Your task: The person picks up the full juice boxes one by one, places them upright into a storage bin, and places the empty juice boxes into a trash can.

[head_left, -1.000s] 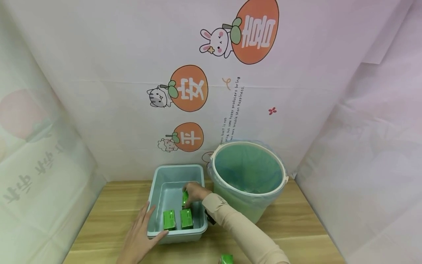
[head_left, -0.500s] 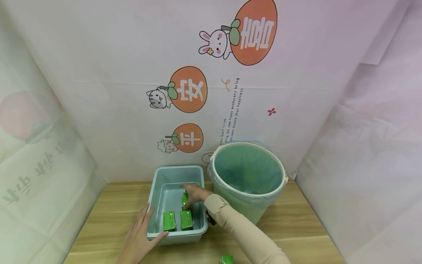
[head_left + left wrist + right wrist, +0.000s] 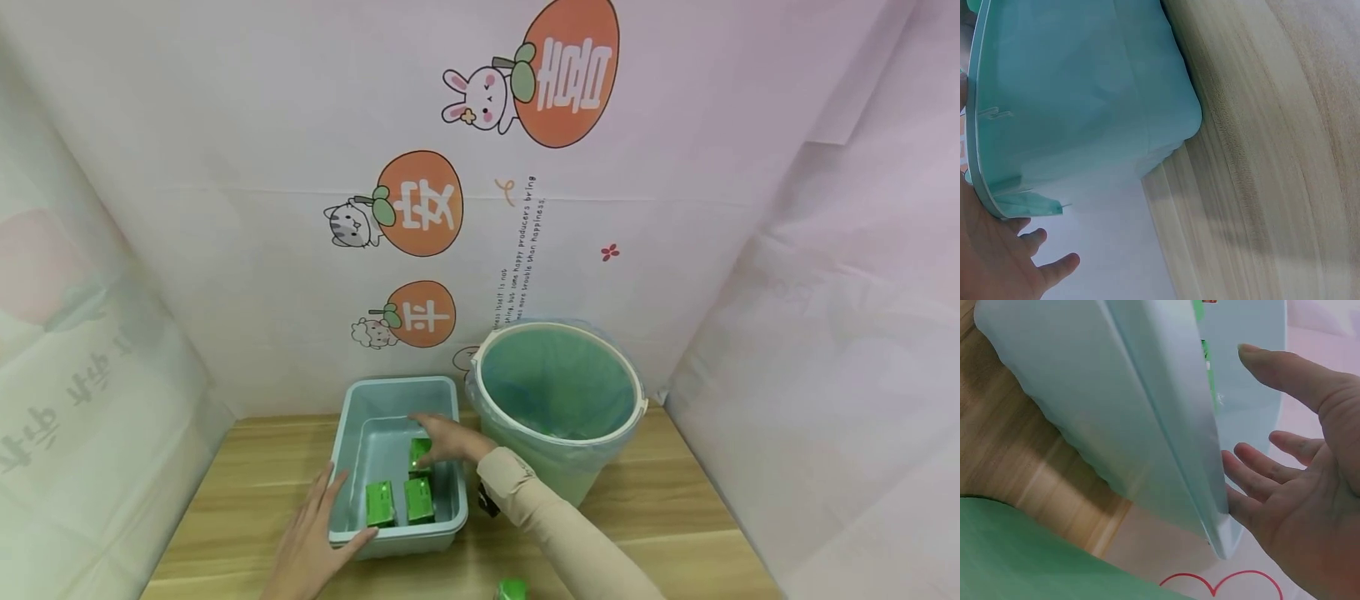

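A light blue plastic bin stands on the wooden table with three small green boxes inside. Two of them, a left box and a right box, lie side by side near the front wall. The third green box lies just behind the right one, partly covered by my right hand. That hand reaches over the bin's right rim, thumb and fingers spread apart and holding nothing in the right wrist view. My left hand rests at the bin's front left corner, fingers extended along the outside and thumb at the front rim.
A pale green bucket lined with a clear bag stands right of the bin, beside my right forearm. Another green item shows at the bottom edge, on the table. White printed sheets close off the back and sides.
My right hand has let go of the third green box, its fingers spreading and drawing back slightly to the right. The box stays in the bin. My left hand keeps its place.
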`<state>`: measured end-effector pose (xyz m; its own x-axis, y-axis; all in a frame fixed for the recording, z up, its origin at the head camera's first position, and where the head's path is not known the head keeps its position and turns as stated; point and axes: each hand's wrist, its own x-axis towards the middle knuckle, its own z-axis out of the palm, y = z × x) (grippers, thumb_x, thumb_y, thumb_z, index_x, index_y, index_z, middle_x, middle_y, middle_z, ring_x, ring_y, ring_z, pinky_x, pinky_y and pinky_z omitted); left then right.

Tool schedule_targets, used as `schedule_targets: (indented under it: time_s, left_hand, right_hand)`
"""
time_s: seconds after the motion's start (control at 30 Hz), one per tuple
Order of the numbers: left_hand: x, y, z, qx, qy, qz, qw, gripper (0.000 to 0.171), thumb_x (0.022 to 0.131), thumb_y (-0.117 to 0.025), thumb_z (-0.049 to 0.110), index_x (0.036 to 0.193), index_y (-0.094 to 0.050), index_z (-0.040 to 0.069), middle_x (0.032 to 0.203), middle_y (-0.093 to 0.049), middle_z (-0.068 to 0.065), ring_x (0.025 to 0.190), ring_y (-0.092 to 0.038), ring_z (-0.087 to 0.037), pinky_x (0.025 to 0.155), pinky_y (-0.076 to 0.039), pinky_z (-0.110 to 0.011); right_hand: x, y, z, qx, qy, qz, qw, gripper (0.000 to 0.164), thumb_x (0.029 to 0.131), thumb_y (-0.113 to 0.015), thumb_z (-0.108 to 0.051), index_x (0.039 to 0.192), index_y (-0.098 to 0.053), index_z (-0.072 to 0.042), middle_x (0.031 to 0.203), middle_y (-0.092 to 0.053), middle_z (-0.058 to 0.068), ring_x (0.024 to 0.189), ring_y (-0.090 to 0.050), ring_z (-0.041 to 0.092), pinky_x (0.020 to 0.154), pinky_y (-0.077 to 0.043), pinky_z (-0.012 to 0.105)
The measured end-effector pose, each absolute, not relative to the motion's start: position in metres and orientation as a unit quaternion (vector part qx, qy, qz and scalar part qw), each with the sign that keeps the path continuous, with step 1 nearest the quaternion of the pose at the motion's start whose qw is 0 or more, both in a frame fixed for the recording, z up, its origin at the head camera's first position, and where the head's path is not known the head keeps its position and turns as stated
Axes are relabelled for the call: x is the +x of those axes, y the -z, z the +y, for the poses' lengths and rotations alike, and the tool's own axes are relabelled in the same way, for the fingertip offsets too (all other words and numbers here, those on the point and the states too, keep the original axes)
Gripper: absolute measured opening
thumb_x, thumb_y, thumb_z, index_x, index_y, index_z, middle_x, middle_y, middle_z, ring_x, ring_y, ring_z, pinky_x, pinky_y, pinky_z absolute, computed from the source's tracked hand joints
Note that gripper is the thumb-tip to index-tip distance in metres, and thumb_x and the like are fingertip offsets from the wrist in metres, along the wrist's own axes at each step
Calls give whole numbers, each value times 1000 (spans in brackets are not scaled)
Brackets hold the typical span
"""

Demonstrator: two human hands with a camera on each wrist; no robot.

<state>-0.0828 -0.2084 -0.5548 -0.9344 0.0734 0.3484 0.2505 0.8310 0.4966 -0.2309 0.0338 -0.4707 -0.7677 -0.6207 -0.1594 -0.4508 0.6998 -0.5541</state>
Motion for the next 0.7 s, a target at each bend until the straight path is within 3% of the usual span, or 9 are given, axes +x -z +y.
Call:
schedule_targets:
  time_s: [0.4,0.7]
  left_hand:
    - [-83,555,-209,-79,276,-946,148,96,88,-83,52,162,-38,10,169,-28,-24,146,-36,-58,97,-39,-86]
    - [-81,553,-208,-78,273,-948,145,97,88,-80,59,161,-39,10,170,-29,-21,146,-36,-57,97,-39,-85]
  right_hand:
    - [-202,453,54,-348,286,881,144,86,95,-82,-15,164,-32,-3,168,-35,17,156,-33,35,124,-35,47]
    - [-168,442,83,-383,282,873,105,89,94,-83,-15,164,-30,-1,169,-33,21,155,-33,38,124,-34,49]
